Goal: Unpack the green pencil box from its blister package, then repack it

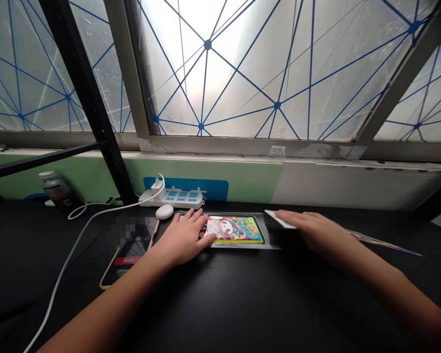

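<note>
A flat rectangular package (238, 230) with a bright cartoon print lies on the black table, inside a grey, clear-looking border. My left hand (187, 235) rests flat on its left end, fingers spread. To the right of the package, my right hand (312, 228) has its fingers stretched together over a thin white card or sheet (279, 219). The card's left end sticks out beyond the fingertips, close to the package's right edge. My right thumb is hidden. Partly behind my right forearm lies a thin colourful sheet (385, 241).
A phone (135, 250) lies left of my left hand, near a round white object (164, 212). Behind stands a white power strip (172, 197) with a plugged-in cable (68, 260) running forward. A bottle (59, 191) leans beside a black metal frame (88, 93) at left.
</note>
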Demonstrator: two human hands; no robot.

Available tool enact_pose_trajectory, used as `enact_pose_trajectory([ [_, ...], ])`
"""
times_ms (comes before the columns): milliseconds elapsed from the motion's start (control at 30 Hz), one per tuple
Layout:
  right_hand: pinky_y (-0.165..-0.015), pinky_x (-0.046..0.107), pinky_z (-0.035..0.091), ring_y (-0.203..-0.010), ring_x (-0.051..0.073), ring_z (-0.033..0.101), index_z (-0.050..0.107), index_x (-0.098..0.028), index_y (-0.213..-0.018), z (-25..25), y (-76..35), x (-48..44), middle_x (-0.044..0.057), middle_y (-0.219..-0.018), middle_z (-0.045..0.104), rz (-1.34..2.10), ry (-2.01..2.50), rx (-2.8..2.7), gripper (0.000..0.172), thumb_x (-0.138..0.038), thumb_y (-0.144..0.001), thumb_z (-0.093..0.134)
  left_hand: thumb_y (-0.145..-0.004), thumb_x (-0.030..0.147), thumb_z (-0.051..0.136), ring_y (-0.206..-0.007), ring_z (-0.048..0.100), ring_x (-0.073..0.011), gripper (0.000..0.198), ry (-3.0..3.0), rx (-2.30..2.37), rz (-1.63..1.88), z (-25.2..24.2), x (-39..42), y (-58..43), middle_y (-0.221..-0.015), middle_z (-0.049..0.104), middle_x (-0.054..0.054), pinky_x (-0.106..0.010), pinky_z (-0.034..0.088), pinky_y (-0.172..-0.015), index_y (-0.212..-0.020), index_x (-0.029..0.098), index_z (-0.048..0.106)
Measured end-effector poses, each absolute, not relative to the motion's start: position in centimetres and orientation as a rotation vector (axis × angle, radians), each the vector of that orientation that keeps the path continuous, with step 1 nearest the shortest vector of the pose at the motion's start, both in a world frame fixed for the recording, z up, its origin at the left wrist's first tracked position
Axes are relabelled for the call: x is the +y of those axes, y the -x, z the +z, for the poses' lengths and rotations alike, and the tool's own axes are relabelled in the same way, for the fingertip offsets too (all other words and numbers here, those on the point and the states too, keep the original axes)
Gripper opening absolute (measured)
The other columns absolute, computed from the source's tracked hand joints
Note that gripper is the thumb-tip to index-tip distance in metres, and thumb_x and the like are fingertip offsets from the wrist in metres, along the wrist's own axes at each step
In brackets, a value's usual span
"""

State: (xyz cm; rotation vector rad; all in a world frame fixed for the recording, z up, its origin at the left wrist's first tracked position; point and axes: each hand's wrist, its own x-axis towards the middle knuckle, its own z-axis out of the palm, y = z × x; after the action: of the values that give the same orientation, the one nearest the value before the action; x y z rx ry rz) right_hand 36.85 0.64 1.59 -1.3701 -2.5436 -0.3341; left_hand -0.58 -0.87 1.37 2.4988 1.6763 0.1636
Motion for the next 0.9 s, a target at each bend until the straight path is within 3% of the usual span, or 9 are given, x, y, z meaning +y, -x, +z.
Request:
enact_pose_trajectory([
  [200,-0.093,0.045,0.054,-0.105,0.026,0.07,0.055,-0.018,-0.139,4.6,-32.5,-4.0,0.011,-0.127,0.071,-0.702,1.062,-2.399,0.059,-0.002,-0.084,0.039,-0.099,0.064,0.028,-0.151,0.022,-0.0366,0.071,-2.493,1.683,0.182,1.4,-0.9,0.3,-0.162,0.029,-0.011,-0.063,0.024,-0.116,-0.153,0.018,0.039],
  [333,-0.095,0.046,0.053,-0.106,0.029,0.07,0.062,-0.011,-0.127,1.5,-24.5,-9.7,0.013,-0.123,0.073,-0.713,0.709,-2.501,0.046,-0.003,-0.089,0.037,-0.102,0.058,0.027,-0.151,0.023,-0.0354,0.066,-2.521,1.718,0.198,1.1,-1.0,-0.1,-0.162,0.03,-0.011,-0.063,0.024,-0.116,-0.153,0.017,0.039],
  [433,-0.088,0.047,0.056,-0.089,0.03,0.073,0.07,-0.013,-0.111,-1.6,-20.0,-11.6,0.012,-0.108,0.078,-0.631,0.551,-2.581,0.03,-0.012,-0.092,0.047,-0.102,0.057,0.025,-0.15,0.024,-0.0349,0.064,-2.541,1.757,0.221,0.7,-1.2,-0.5,-0.162,0.03,-0.01,-0.063,0.025,-0.116,-0.152,0.019,0.04],
  [467,-0.087,0.047,0.056,-0.091,0.031,0.073,0.069,-0.011,-0.114,-2.2,-19.2,-11.5,0.013,-0.111,0.077,-0.544,0.541,-2.644,0.029,-0.019,-0.093,0.051,-0.103,0.056,0.025,-0.15,0.025,-0.0346,0.064,-2.549,1.767,0.229,0.5,-1.2,-0.6,-0.162,0.031,-0.01,-0.062,0.025,-0.116,-0.152,0.019,0.041],
  [533,-0.096,0.048,0.053,-0.111,0.035,0.067,0.062,-0.009,-0.13,-2.4,-18.3,-10.7,0.017,-0.129,0.068,-0.23,0.616,-2.774,0.046,-0.038,-0.094,0.056,-0.103,0.056,0.026,-0.15,0.025,-0.0341,0.063,-2.564,1.772,0.234,0.3,-1.4,-0.8,-0.161,0.032,-0.01,-0.062,0.025,-0.116,-0.152,0.019,0.041],
  [633,-0.118,0.047,0.032,-0.143,0.033,0.039,0.04,-0.014,-0.152,-1.0,-18.3,-8.7,0.016,-0.155,0.045,0.354,0.762,-2.816,0.073,-0.056,-0.094,0.054,-0.103,0.056,0.028,-0.15,0.026,-0.0345,0.064,-2.578,1.752,0.236,0.2,-1.6,-1.1,-0.161,0.033,-0.011,-0.063,0.026,-0.115,-0.152,0.017,0.041],
  [733,-0.124,0.043,0.019,-0.148,0.027,0.031,0.041,-0.02,-0.152,0.0,-18.6,-7.5,0.012,-0.155,0.045,0.62,0.745,-2.731,0.063,-0.047,-0.097,0.053,-0.102,0.057,0.027,-0.149,0.027,-0.0353,0.065,-2.598,1.728,0.252,0.1,-1.7,-1.3,-0.161,0.033,-0.012,-0.064,0.026,-0.115,-0.151,0.016,0.042],
  [900,-0.123,0.04,0.02,-0.144,0.024,0.038,0.051,-0.02,-0.144,-0.7,-18.4,-7.3,0.011,-0.147,0.055,0.631,0.726,-2.656,0.05,-0.038,-0.097,0.057,-0.102,0.059,0.027,-0.149,0.027,-0.037,0.065,-2.597,1.74,0.258,-0.2,-1.6,-1.4,-0.161,0.033,-0.013,-0.064,0.026,-0.114,-0.151,0.018,0.043],
])
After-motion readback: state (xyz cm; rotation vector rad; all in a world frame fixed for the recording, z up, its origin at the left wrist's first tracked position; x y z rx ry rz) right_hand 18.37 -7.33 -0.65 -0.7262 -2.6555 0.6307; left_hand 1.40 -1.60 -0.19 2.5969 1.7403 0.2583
